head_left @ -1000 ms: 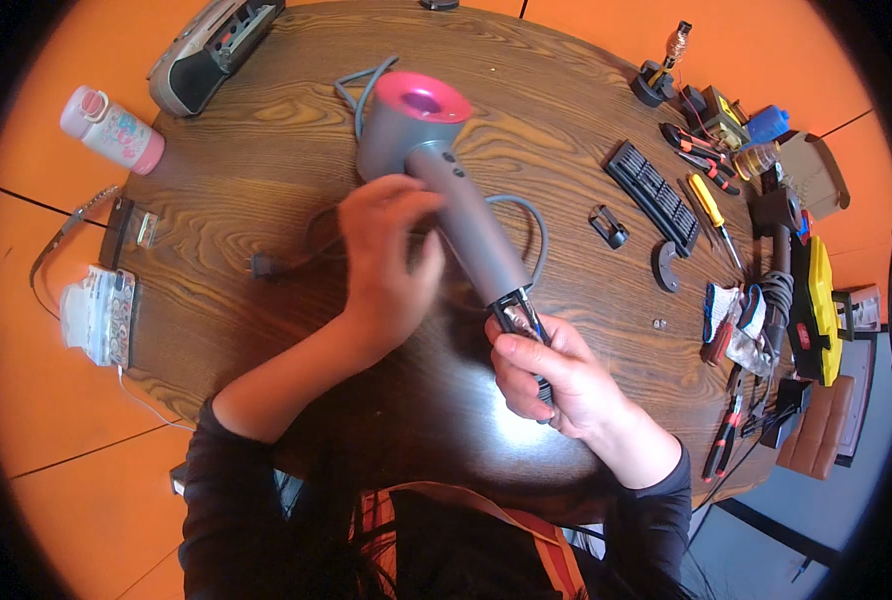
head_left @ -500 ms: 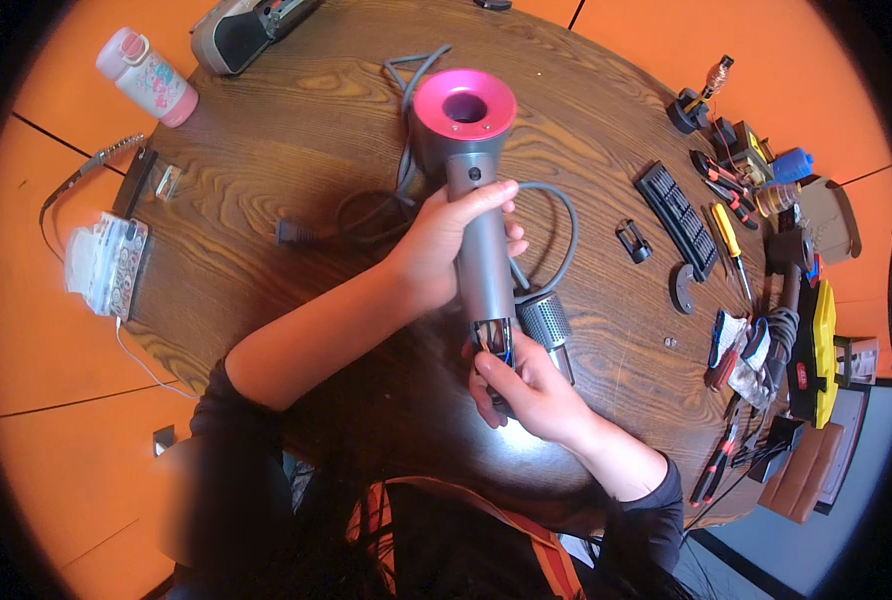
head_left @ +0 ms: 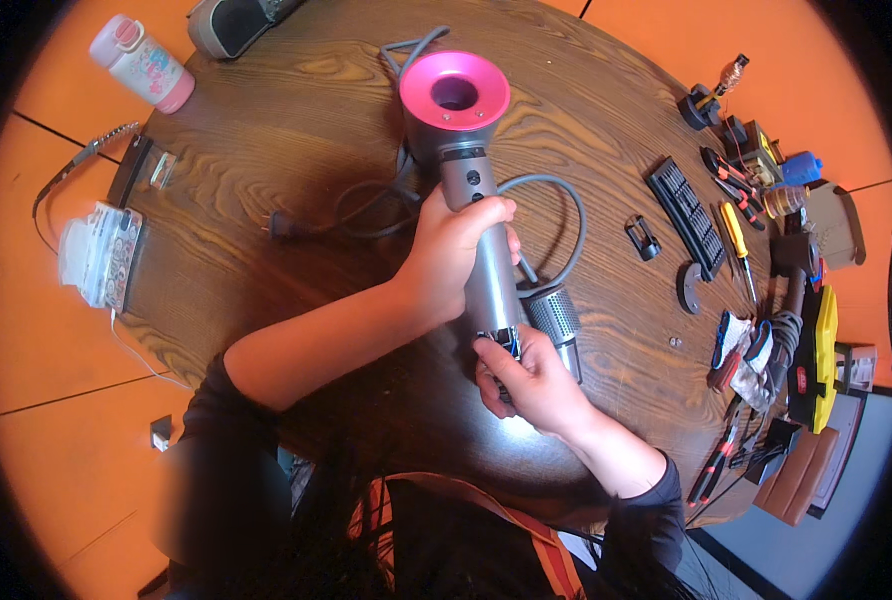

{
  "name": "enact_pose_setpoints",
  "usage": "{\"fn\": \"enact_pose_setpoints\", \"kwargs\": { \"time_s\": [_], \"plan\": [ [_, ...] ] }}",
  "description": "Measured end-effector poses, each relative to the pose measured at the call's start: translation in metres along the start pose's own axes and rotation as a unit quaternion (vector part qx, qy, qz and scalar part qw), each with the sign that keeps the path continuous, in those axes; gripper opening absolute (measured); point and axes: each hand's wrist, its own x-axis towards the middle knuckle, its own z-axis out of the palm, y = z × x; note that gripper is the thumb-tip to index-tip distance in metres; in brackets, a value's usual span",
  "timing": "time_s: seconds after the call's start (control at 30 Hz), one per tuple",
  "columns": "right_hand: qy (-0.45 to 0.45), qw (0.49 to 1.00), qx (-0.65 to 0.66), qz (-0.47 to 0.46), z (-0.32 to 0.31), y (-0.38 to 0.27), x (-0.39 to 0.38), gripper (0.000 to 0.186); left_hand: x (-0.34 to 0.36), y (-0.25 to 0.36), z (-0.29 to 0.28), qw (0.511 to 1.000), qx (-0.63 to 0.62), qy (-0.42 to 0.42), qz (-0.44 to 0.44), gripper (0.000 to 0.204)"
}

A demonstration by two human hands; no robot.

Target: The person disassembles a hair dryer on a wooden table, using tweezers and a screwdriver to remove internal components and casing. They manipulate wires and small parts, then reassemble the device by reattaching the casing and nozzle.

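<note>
Grey and pink, the hair dryer (head_left: 492,282) rests in our two hands above the middle of the tabletop (head_left: 316,120).
Our left hand (head_left: 451,245) is wrapped snugly round the handle below its buttons (head_left: 474,178), thumb across the front and fingertips showing on the far side; our right hand (head_left: 531,378) is closed on the lower end, thumb just beside exposed wires (head_left: 511,338), though we cannot tell all that its curled fingers cover. We see the pink ring (head_left: 419,92) at the end away from us. Just beyond our right hand lies a perforated grey cylinder (head_left: 550,313), with a grey cable (head_left: 579,225) curving near it. Farther right we have a black bit set (head_left: 686,215), a small black frame (head_left: 643,240) and a yellow-handled screwdriver (head_left: 734,232).
</note>
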Motion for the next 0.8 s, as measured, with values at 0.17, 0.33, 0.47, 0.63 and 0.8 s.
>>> {"fn": "enact_pose_setpoints", "kwargs": {
  "time_s": [0.17,0.33,0.47,0.63,0.8],
  "plan": [
    [-0.08,0.992,-0.023,-0.093,-0.015,-0.016,-0.005,0.048,-0.005,0.011,0.003,0.999,0.034,-0.031,-0.006,0.033],
    [0.039,0.959,-0.027,-0.279,-0.03,-0.065,-0.02,0.081,-0.019,0.025,0.03,0.981,0.096,-0.156,0.07,0.036],
    [0.047,0.915,-0.022,-0.4,-0.034,-0.099,-0.016,0.081,-0.019,0.033,0.063,0.947,0.176,-0.248,0.104,0.035],
    [0.068,0.896,-0.021,-0.438,-0.035,-0.111,-0.005,0.07,-0.026,0.037,0.084,0.899,0.29,-0.276,0.177,0.032],
    [0.097,0.835,-0.072,-0.537,-0.04,-0.114,-0.018,0.074,-0.02,0.043,0.098,0.88,0.32,-0.316,0.151,0.032]
  ]
}}
